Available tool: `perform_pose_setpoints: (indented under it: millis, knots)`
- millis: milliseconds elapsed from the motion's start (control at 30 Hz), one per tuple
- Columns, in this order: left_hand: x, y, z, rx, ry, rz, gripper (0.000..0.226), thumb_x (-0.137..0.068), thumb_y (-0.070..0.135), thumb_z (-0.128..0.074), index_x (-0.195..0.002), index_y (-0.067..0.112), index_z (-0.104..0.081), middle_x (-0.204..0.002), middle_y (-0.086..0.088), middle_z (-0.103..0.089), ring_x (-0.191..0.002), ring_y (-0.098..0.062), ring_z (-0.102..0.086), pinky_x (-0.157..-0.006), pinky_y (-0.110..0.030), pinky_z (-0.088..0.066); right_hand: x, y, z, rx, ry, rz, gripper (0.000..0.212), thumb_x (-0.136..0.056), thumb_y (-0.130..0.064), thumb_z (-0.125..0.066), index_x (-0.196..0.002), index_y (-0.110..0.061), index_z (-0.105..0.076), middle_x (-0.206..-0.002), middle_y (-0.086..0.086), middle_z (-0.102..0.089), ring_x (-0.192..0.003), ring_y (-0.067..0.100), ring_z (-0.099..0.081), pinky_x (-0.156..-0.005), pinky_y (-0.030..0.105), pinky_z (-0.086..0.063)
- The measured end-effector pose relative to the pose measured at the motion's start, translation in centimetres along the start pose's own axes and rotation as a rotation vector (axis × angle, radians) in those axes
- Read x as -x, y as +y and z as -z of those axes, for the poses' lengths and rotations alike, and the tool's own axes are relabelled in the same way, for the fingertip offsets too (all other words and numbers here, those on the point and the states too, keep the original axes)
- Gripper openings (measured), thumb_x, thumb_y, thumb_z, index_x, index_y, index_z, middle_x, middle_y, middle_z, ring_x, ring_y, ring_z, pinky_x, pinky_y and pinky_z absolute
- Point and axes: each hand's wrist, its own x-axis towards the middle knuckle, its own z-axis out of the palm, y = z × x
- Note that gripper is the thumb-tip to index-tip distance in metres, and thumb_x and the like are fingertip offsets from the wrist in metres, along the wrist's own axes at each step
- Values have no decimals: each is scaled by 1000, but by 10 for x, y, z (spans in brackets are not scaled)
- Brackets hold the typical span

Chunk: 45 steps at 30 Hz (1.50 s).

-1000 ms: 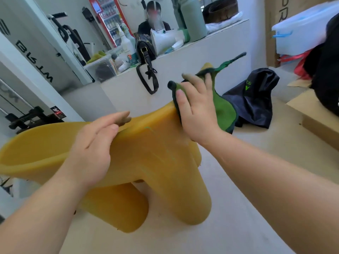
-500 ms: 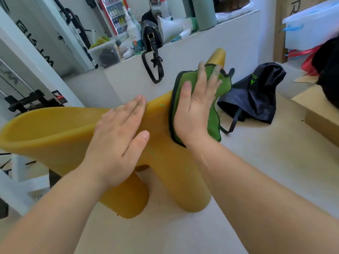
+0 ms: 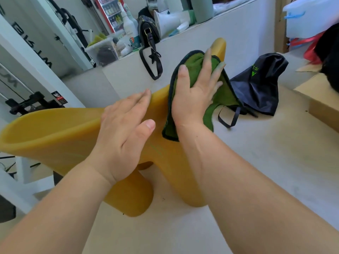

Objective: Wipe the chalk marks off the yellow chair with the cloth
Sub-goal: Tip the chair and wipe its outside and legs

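Our left hand (image 3: 124, 132) lies flat, fingers together, on the yellow chair (image 3: 51, 132), which stands on a pale surface (image 3: 256, 162). Farther on, our right hand (image 3: 194, 97), fingers spread, presses the green cloth (image 3: 226, 97) against the chair's raised end. Beyond lies 1 dark bag (image 3: 260, 88).

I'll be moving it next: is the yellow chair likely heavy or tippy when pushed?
Probably light: the yellow chair looks like moulded plastic. Likely stiff: no dent under the left hand or right hand. Its thick legs should resist tipping.

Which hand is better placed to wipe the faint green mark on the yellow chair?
Right: the right hand presses the cloth on the chair, near the green mark; the left hand holds nothing.
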Motion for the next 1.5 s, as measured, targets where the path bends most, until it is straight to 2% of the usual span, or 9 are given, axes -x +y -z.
perform_pose_setpoints:
  millis: [200,333,433,567,833,967,1100,1267,1500]
  knots:
    - [-11,0,-5,30,40,-15,70,-91,40,-17,-150,7,-37,-152,-6,-41,-141,-20,-36,-114,-54,-26,90,35,-9,111,-235,-10,77,-89,-77,-22,-140,-60,32,-162,-15,34,-154,19,24,-120,52,16]
    - [-10,7,-5,-75,36,25,72,-89,42,-15,-153,13,-31,-152,1,-38,-138,-6,-27,-114,-24,-12,30,91,14,112,-245,-307,65,-96,-73,-13,-152,-56,17,-171,-9,9,-158,30,4,-122,63,6]
    - [-13,13,-9,-98,18,55,75,-85,42,-21,-155,16,-27,-149,7,-36,-129,7,-18,-106,-10,-5,32,138,38,254,-405,-515,59,-100,-68,-10,-156,-53,4,-172,-3,-3,-157,33,-1,-122,64,-4]
    - [-15,15,-11,-83,27,79,79,-79,40,-26,-154,15,-29,-140,15,-32,-127,6,-21,-108,-22,-13,63,138,43,287,-392,-501,62,-102,-64,-10,-157,-47,12,-171,2,10,-157,34,8,-121,64,2]
    - [-24,20,-16,-41,80,94,78,-75,37,-29,-148,12,-41,-137,13,-38,-124,2,-29,-108,-35,-24,57,89,19,141,-266,-62,60,-97,-68,-13,-139,-64,29,-169,-10,21,-157,20,10,-121,49,10]
    - [-23,19,-15,-32,85,95,76,-76,37,-30,-148,13,-41,-134,15,-39,-120,7,-29,-105,-28,-23,80,156,45,278,-328,-282,51,-93,-76,-2,-140,-70,18,-170,-12,9,-158,26,7,-123,61,1]
    - [-22,18,-12,-40,59,128,68,-83,32,-39,-149,19,-40,-134,16,-43,-122,3,-32,-108,-37,-26,82,162,53,284,-389,-465,61,-88,-75,0,-146,-65,16,-171,-8,11,-157,36,9,-121,67,2]
    - [-27,10,-3,-114,111,104,42,-101,27,-50,-143,22,-51,-127,15,-54,-118,0,-45,-100,-16,-32,58,96,31,179,-437,-152,66,-99,-67,-18,-147,-56,26,-168,-11,22,-157,24,14,-119,59,11]
    - [-43,32,-7,-57,181,195,31,-95,17,-62,-126,20,-67,-112,14,-62,-103,7,-50,-89,1,-32,38,84,43,83,-451,-88,68,-105,-59,-26,-148,-55,27,-165,-10,31,-157,24,11,-122,66,2]
